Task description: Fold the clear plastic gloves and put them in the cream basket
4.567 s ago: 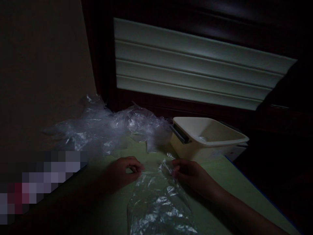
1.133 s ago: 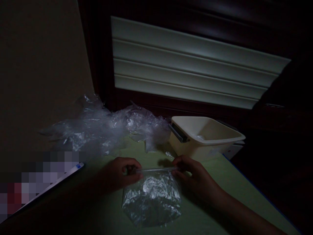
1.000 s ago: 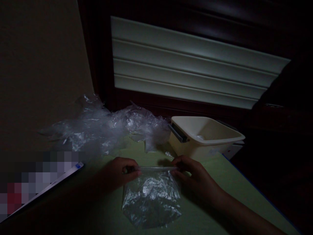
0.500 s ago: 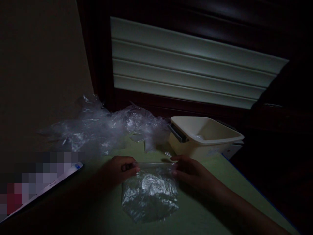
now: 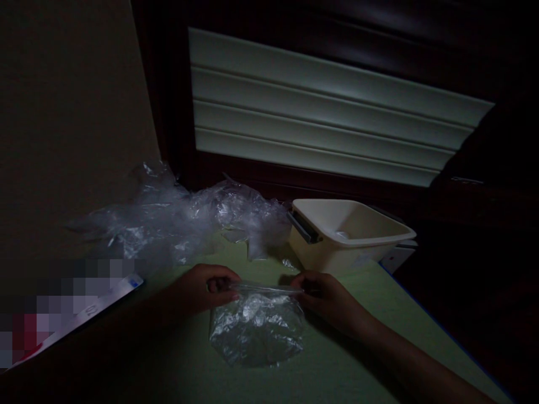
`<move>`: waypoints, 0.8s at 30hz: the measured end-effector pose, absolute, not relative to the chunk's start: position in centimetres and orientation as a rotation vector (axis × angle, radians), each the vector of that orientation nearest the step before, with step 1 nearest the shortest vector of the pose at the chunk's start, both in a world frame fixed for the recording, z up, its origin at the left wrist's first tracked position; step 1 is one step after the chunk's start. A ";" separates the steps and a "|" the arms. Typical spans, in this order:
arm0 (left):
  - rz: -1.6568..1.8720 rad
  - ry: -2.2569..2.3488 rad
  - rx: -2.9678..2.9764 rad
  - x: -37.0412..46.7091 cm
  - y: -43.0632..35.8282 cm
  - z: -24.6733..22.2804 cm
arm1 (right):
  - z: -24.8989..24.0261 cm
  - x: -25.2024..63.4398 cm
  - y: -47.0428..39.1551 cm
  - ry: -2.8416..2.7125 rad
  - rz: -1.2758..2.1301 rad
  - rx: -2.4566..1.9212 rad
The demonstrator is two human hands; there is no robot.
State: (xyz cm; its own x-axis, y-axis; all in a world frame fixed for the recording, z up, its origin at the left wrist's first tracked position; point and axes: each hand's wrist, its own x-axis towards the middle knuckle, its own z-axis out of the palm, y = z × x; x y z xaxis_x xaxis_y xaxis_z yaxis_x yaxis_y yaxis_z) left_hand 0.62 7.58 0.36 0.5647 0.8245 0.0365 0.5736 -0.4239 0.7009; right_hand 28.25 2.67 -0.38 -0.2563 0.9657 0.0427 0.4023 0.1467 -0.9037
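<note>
A clear, crinkled plastic bag (image 5: 259,328) lies on the pale green tabletop (image 5: 345,359), its far edge pulled straight between my two hands. My left hand (image 5: 202,289) pinches the left corner of that edge between thumb and forefinger. At the right corner, my right hand (image 5: 324,294) is closed on the edge in the same way. The bag's near part spreads flat toward me, shiny and wrinkled. Whether anything is inside the bag I cannot tell in the dim light.
Behind my hands, a heap of clear plastic bags (image 5: 168,219) leans against the wall. A cream plastic bin (image 5: 332,252) with dark handles stands at the back right near the blue table edge. A flat printed item (image 5: 122,289), partly blurred out, lies at left.
The bag's far edge now looks folded over and sits slightly lower. My right hand has curled its fingers in, and the bag reaches less far toward me.
</note>
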 end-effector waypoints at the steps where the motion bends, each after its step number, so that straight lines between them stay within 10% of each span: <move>1: 0.503 1.117 2.148 0.6 7.6 0.3 | -0.3 28.2 2.6 -1.762 1.083 -1.303; 24: 0.513 1.048 2.118 0.4 7.2 0.5 | -0.1 27.9 2.4 -1.808 1.019 -1.317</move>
State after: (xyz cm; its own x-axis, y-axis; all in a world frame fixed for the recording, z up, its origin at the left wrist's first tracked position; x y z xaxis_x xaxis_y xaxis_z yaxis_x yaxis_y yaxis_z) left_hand 0.38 7.23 0.47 0.5928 0.8045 0.0384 0.5237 -0.4212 0.7405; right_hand 27.93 2.39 -0.10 -0.2653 0.9616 0.0707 0.4376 0.1854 -0.8798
